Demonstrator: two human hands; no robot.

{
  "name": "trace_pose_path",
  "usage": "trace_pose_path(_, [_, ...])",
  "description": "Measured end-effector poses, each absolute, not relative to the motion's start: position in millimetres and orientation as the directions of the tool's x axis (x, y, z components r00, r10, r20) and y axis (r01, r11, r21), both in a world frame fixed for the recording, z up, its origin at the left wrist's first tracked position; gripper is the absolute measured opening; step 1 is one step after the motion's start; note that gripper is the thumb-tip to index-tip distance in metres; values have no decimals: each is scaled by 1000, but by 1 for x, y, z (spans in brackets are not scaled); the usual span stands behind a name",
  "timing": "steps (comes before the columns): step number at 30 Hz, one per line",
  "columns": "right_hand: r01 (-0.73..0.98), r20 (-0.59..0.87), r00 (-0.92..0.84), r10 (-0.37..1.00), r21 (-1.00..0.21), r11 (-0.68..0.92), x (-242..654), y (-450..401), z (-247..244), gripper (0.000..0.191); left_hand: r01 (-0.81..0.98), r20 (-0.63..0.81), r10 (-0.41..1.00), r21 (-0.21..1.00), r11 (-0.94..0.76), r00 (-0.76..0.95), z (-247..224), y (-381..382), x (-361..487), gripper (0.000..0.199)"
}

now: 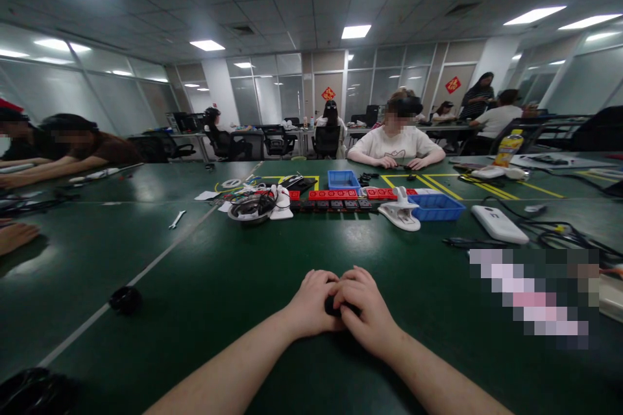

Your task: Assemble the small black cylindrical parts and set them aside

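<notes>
My left hand [310,305] and my right hand [366,312] meet over the green table [272,369], close in front of me. Both sets of fingers curl around a small black object [331,305]. Only a dark piece of it shows between the hands, so its kind and full shape stay hidden. The right fingers lie partly over the left ones. Well to the left of my hands sits a black ring-shaped item [125,299].
Across the middle stand a metal bowl [250,217] of cables, red-and-black socket strips [335,198], a white clip [403,215] and a blue bin [440,207]. A wrench [177,220] lies left, a white device [499,224] right. A person [396,142] sits opposite.
</notes>
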State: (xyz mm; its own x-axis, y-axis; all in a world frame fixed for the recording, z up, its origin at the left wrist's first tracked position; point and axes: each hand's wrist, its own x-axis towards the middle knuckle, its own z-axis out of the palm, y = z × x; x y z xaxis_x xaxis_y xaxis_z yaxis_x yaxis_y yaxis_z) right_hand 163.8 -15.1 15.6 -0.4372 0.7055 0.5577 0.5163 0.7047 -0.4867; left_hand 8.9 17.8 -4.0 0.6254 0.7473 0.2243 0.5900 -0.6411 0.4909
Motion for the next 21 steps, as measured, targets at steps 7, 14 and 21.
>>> trace_pose_path(7, [611, 600, -229, 767, -525, 593, 167, -11, 7, 25, 667, 224, 838, 519, -534, 497, -1, 9, 16, 71])
trace_pose_path(14, [753, 506, -149, 849, -498, 429, 166, -6, 3, 31, 744, 258, 872, 455, -489, 415, 4, -8, 26, 74])
trace_pose_path(21, [818, 462, -196, 865, -409, 403, 161, -13, 11, 22, 797, 284, 884, 390, -461, 372, 2, -8, 27, 48])
